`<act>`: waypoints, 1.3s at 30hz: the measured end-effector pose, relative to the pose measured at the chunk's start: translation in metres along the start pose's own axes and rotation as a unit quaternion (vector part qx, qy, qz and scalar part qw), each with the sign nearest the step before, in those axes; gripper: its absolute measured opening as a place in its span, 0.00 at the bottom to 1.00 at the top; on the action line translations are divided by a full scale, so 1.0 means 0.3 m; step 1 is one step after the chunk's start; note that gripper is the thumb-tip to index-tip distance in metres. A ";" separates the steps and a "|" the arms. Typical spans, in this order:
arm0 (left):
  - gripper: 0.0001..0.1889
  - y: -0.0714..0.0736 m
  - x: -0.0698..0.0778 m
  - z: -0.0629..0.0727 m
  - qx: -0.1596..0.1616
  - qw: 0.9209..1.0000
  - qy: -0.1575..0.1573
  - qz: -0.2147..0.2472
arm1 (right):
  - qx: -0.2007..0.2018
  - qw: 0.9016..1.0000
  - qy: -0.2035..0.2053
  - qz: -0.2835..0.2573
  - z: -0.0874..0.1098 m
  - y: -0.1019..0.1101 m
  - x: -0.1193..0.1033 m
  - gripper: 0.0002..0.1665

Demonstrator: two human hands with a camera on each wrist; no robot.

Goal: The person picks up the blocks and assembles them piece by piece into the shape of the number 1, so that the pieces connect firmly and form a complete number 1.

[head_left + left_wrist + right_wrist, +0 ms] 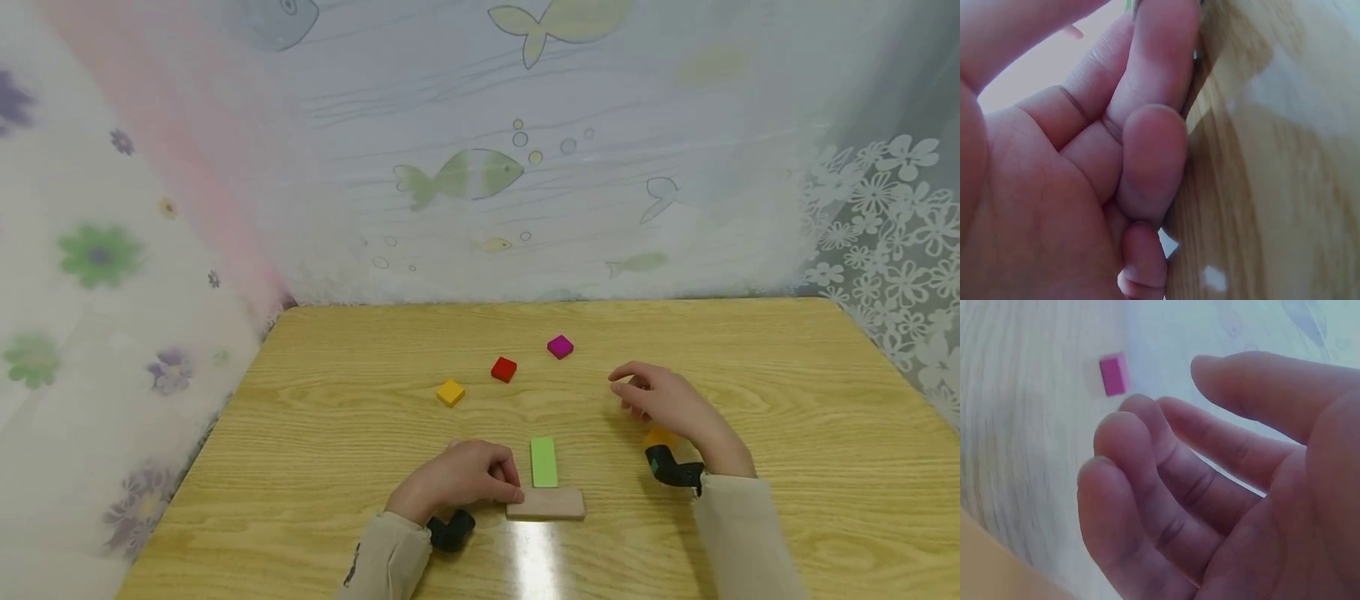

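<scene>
Fingers, left hand (pixel 467 477): one set, bent inward, thumb and index finger nearly together, pinching the left end of one pale wooden block (pixel 555 503).
Fingers, right hand (pixel 660 404): one set, loosely curved above the wood, thumb well apart from the fingertips, nothing held.
Wooden block: one, lying flat and crosswise in front of the person, its right end free.
Green block (pixel 543 462): one, oblong, pointing away from the person; its near end meets the far edge of the wooden block around the middle, making a T.
Small blocks: three, well apart from one another in a slanting row beyond the hands: one yellow block (pixel 451 392) at the left and nearest, one red block (pixel 504 369) between, one magenta block (pixel 560 347) at the right and farthest.
Orange patch (pixel 660 437): one, partly hidden under the right wrist; what it belongs to cannot be told.
Wrist devices: two, black, one at the left wrist (pixel 452 532), one at the right.
Sleeves (pixel 750 533): two, beige.
Table (pixel 337 375): one, wood-grained, a single bright reflection just below the wooden block.
Hangings: fish-printed cloth (pixel 600 108) behind, flower-printed cloth (pixel 75 192) at the left, white flowers at the right.
</scene>
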State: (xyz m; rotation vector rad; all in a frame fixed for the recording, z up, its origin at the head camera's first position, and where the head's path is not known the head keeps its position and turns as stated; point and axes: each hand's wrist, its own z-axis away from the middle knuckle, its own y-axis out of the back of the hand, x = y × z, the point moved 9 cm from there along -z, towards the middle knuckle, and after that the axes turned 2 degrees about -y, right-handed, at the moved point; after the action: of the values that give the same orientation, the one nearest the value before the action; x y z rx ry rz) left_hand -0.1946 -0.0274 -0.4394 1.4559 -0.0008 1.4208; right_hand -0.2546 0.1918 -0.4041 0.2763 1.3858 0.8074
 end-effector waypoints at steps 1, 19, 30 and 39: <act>0.06 -0.001 -0.001 0.000 0.000 1.000 0.002 -0.002 | 0.002 1.000 -0.005 -0.004 0.003 0.005 0.005 0.25; 0.06 0.004 0.009 0.005 0.007 1.000 0.003 -0.015 | 0.006 0.995 -0.099 -0.029 0.049 0.083 0.136 0.26; 0.05 0.001 -0.002 0.001 0.002 1.000 0.005 0.005 | 0.009 0.993 -0.119 0.011 0.064 0.103 0.179 0.29; 0.05 -0.001 -0.003 0.000 -0.001 1.000 0.006 0.011 | 0.000 0.989 -0.146 0.015 0.067 0.100 0.222 0.31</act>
State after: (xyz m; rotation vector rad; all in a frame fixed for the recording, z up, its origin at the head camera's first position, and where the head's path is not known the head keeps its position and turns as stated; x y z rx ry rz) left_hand -0.1946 -0.0278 -0.4403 1.4495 -0.0109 1.4468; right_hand -0.2478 0.2618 -0.4322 0.3992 1.1090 0.7584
